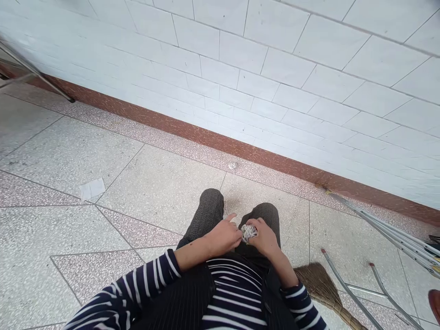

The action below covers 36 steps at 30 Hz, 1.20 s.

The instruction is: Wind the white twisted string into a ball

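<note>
A small ball of grey-white yarn point(249, 233) sits in my right hand point(264, 238), whose thumb and fingers curl around its side. Close against it from the left is my left hand point(224, 236), its index finger stretched out and the other fingers bent in by the ball. A thin pale yarn strand point(226, 207) shows just beyond that index finger, between my knees; where my left fingers meet it is hard to see. On the floor near the wall lies a small round whitish thing point(233, 165), too small to make out.
A white tiled wall point(268, 68) with a red-brown base stands ahead. White paper point(92, 189) lies on the floor at left. At right are a broom point(319, 282), metal crutches point(381, 224) and a metal tube frame point(364, 288). Metal legs point(44, 75) stand at far left.
</note>
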Motion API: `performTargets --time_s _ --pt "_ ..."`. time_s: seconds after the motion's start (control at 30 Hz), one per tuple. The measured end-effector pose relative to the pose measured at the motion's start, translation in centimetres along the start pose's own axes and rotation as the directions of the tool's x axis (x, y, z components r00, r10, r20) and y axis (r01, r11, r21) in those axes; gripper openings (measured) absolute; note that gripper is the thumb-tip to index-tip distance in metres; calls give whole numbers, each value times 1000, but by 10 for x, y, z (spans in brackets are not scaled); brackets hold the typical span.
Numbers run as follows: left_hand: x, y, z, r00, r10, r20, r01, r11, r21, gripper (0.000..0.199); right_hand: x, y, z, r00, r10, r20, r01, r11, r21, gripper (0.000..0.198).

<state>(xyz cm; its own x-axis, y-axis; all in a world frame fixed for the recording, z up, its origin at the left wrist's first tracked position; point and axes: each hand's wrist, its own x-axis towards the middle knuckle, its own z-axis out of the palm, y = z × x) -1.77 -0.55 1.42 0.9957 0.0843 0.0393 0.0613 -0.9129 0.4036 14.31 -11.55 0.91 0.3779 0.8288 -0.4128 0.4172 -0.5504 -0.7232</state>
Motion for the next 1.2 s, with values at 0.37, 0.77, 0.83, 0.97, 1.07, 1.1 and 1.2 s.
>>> performTargets --time_s 0.37,0.77,0.83,0.97,1.07,1.1,1.2 --pt "4 -19 0 985 -16 -170 -22 976 -217 26 -32 -15 -24 917 -150 369 -91 824 560 50" --pt "2 -27 24 954 -233 -186 161 929 -334 29 -46 -46 -54 998 -52 39 1 609 793 62" --pt "3 -29 22 951 -232 -202 154 927 -341 29 -50 -48 -61 998 -56 21 18 622 783 62" --pt "6 -31 22 951 -264 -164 180 898 -401 33 -62 -50 -71 999 -34 -14 31 572 820 70" --pt "7 -27 20 950 -270 -157 185 892 -414 35 -61 -49 -75 994 14 -112 84 572 816 67" --pt "7 -24 19 957 -245 -156 166 902 -399 36 -56 -48 -76 983 49 -177 111 608 786 65" --pt "8 -12 12 981 -125 -147 74 947 -314 35 -33 -42 -73 915 149 -374 114 795 596 59"
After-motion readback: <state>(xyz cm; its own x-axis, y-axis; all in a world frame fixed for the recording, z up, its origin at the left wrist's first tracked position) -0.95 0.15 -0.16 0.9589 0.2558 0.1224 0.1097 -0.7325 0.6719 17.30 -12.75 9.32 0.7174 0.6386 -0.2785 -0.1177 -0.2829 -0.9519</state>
